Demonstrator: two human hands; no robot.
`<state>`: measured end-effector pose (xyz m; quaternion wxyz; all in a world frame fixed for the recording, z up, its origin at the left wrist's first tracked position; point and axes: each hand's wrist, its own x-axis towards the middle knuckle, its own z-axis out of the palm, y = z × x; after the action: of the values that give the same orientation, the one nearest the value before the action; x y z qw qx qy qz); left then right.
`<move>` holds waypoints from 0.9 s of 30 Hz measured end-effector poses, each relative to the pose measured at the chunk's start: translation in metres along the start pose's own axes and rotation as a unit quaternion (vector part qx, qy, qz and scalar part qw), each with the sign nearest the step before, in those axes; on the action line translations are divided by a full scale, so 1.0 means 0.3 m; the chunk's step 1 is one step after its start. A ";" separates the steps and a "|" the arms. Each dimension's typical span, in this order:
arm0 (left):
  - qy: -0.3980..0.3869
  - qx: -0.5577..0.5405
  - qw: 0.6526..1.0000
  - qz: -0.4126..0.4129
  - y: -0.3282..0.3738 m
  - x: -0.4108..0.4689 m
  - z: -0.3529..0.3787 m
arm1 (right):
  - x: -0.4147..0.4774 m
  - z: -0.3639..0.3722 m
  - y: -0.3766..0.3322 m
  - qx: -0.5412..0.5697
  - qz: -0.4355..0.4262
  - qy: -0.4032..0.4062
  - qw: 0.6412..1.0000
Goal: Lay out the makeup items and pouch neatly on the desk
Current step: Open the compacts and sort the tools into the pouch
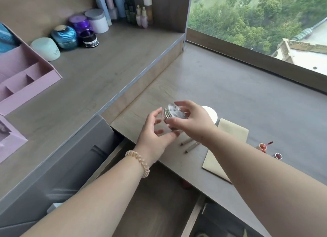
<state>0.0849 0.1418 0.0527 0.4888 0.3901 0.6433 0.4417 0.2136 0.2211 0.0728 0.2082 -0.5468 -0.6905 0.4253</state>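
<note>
Clear jar (174, 111) in left hand (153, 132) and right hand (194, 124), contents blurred

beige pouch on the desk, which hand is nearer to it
Right. The right hand grips the clear jar just left of the beige pouch, its wrist above the pouch's edge. The left hand holds the jar's far side, further left.
</note>
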 end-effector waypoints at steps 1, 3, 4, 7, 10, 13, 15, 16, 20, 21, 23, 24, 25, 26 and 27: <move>-0.033 -0.065 0.997 -0.014 0.018 0.004 -0.008 | -0.009 -0.011 -0.013 0.066 0.017 -0.022 0.997; -0.096 -0.165 0.981 -0.031 0.056 0.012 -0.018 | -0.035 -0.037 -0.036 0.119 0.022 -0.054 0.991; -0.117 -0.198 0.973 -0.033 0.074 0.012 -0.018 | -0.050 -0.048 -0.044 0.134 0.015 -0.062 0.989; -0.151 -0.249 0.956 -0.034 0.119 -0.005 0.006 | -0.093 -0.082 -0.051 0.158 0.007 -0.049 0.986; -0.176 -0.277 0.944 -0.039 0.133 -0.026 0.033 | -0.140 -0.117 -0.031 0.138 -0.003 -0.059 0.989; -0.203 -0.259 0.944 -0.027 0.150 -0.049 0.065 | -0.189 -0.151 0.000 0.126 -0.015 -0.055 0.990; -0.228 -0.230 0.946 -0.013 0.154 -0.065 0.092 | -0.218 -0.173 0.005 0.122 -0.023 -0.039 0.991; -0.235 -0.222 0.946 -0.012 0.155 -0.074 0.106 | -0.233 -0.184 0.003 0.119 -0.029 -0.030 0.992; -0.242 -0.226 0.944 -0.008 0.174 -0.105 0.161 | -0.288 -0.230 -0.004 0.111 -0.049 0.006 0.993; -0.244 -0.228 0.943 -0.005 0.182 -0.111 0.176 | -0.297 -0.241 -0.003 0.115 -0.051 0.013 0.992; -0.247 -0.231 0.941 -0.001 0.200 -0.122 0.213 | -0.311 -0.269 -0.002 0.125 -0.054 0.029 0.990; -0.248 -0.235 0.940 -0.001 0.209 -0.127 0.236 | -0.315 -0.287 0.000 0.130 -0.055 0.039 0.989; -0.251 -0.242 0.937 -0.002 0.220 -0.134 0.256 | -0.316 -0.302 0.004 0.136 -0.054 0.046 0.988; -0.256 -0.251 0.933 -0.003 0.230 -0.140 0.277 | -0.317 -0.319 0.008 0.144 -0.051 0.051 0.987; -0.261 -0.261 0.929 -0.004 0.241 -0.146 0.297 | -0.321 -0.336 0.012 0.150 -0.048 0.055 0.986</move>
<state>0.1862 0.1397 0.1219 0.7257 0.3473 0.3569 0.4747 0.3220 0.1677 0.1427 0.3456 -0.4981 -0.6316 0.4833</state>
